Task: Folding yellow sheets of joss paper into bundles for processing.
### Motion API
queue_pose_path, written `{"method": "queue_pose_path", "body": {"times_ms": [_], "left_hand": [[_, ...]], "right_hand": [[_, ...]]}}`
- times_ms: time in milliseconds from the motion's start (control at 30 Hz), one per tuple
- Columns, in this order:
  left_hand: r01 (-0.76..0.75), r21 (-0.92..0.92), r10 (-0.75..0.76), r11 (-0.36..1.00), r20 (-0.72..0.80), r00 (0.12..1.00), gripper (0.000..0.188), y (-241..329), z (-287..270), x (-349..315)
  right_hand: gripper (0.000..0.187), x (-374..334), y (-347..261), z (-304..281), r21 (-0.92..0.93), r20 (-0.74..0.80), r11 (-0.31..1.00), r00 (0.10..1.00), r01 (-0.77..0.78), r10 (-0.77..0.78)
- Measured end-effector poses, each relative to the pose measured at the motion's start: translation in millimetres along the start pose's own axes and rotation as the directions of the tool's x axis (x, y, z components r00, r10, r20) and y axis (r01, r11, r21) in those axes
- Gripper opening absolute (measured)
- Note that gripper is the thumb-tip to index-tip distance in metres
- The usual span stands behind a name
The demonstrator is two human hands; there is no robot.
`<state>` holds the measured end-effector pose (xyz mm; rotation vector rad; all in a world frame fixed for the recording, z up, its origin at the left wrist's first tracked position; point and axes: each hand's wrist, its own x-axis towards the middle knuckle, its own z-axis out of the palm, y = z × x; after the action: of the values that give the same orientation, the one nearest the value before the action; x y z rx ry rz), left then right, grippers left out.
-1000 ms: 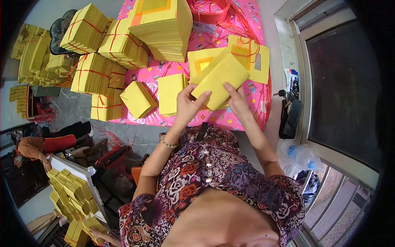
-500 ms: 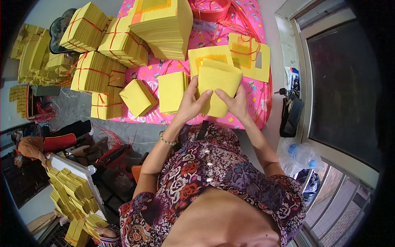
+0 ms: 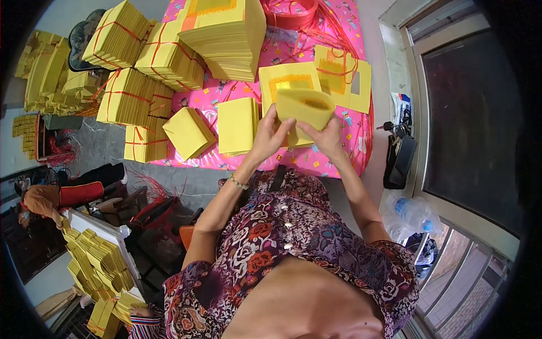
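Between my two hands I hold a small folded sheaf of yellow paper, its far edges curled over into a loop. My left hand grips its left side, thumb on the near face. My right hand grips the right side the same way, fingers mostly hidden behind the paper. Just beyond lies a yellow sheet with an orange-gold printed square. A folded yellow paper pile sits left of my left hand, and another folded pile lies turned at an angle farther left.
Yellow paper bundles tied with red strips are stacked on the left of the pink patterned table. A tall paper stack stands at the back, near a coil of red strips. Another person is at the far left.
The paper in my hands has tilted and bowed, so its far edge opens into a loop and its near end shows less. Both hands keep their grip, the right shifted slightly.
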<state>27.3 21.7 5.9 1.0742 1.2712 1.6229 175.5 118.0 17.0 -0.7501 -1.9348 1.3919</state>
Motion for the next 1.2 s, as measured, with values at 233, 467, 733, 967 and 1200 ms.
{"method": "queue_pose_path", "body": {"times_ms": [233, 467, 733, 967, 1200], "left_hand": [[0.190, -0.141, -0.175, 0.972, 0.109, 0.978, 0.048, 23.7, -3.4, 28.1], [0.281, -0.224, -0.261, 0.933, 0.116, 0.958, 0.048, 20.2, 1.1, 24.7], [0.294, -0.307, -0.276, 0.905, 0.101, 0.956, 0.043, 21.7, 5.1, 20.9], [0.153, -0.293, -0.159, 0.944, 0.001, 0.987, 0.037, 17.2, 11.7, 11.0], [0.022, -0.134, -0.036, 0.991, -0.105, 0.994, 0.032, 34.0, 14.9, -3.2]], "right_hand": [[0.043, 15.8, -24.1, 5.5, 0.189, -0.145, 0.973, 0.976, -0.133, 0.161], [0.040, 14.9, -26.6, 9.8, 0.315, -0.144, 0.921, 0.947, -0.231, 0.287], [0.040, 14.5, -23.4, 12.8, 0.321, -0.165, 0.925, 0.950, -0.203, 0.266], [0.039, 9.4, -35.6, 14.5, 0.276, -0.172, 0.942, 0.955, -0.189, 0.242], [0.046, -3.1, -43.7, 17.4, 0.241, -0.200, 0.970, 0.978, -0.018, 0.068]]}}
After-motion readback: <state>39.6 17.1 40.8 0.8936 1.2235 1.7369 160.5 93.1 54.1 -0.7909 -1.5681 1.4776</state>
